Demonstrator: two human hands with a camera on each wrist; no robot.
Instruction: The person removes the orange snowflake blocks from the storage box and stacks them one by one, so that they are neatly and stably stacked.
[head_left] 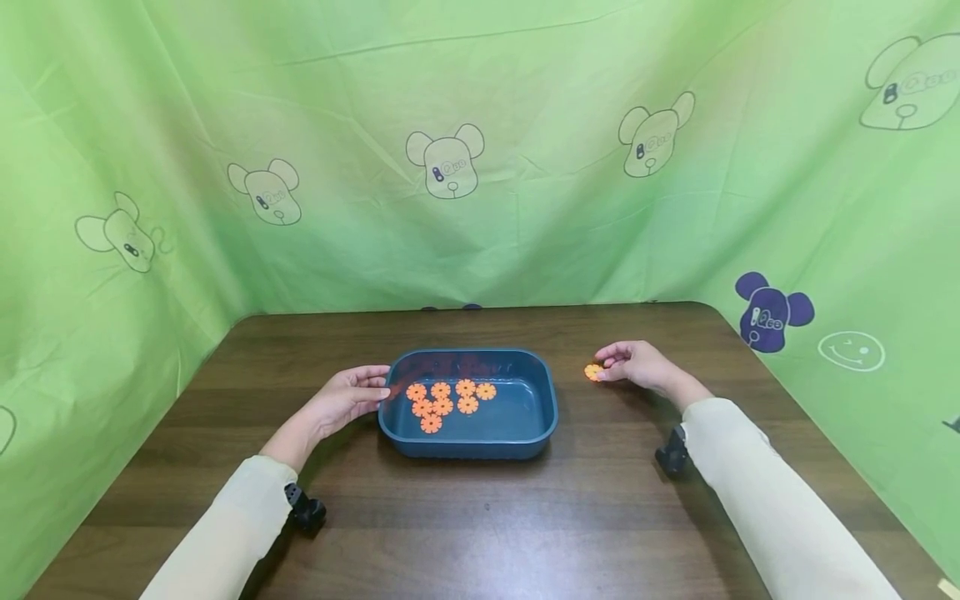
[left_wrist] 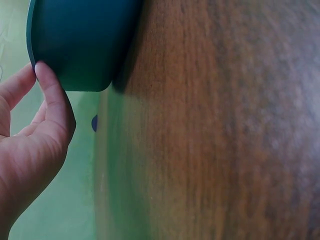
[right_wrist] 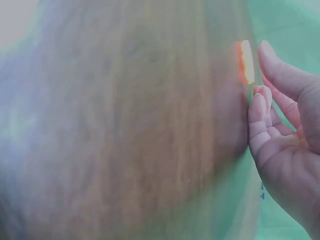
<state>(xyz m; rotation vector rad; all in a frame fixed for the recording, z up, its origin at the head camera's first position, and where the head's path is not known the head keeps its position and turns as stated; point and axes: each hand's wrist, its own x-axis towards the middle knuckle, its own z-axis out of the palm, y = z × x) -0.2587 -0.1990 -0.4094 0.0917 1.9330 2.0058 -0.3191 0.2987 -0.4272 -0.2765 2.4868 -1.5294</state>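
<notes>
A dark blue rectangular tub (head_left: 468, 450) stands on the wooden table, with several orange notched plastic discs (head_left: 467, 405) lying inside, mostly toward its left half. My left hand (head_left: 351, 398) pinches the tub's left rim between thumb and fingers. In the left wrist view, the left hand (left_wrist: 45, 125) has its fingertips on the edge of the tub (left_wrist: 82, 47). Out to the right of the tub, my right hand (head_left: 637, 365) holds another orange disc (head_left: 592, 372) at its thumb and fingertips. The right wrist view shows that disc (right_wrist: 246, 62) edge-on by the right hand's thumb (right_wrist: 280, 67).
Brown wooden table (head_left: 480, 525) extends around the tub on all sides. A green curtain (head_left: 517, 242) with cartoon mouse heads hangs behind the table and along both sides. Black wrist cameras (head_left: 306, 510) are strapped below the sleeves.
</notes>
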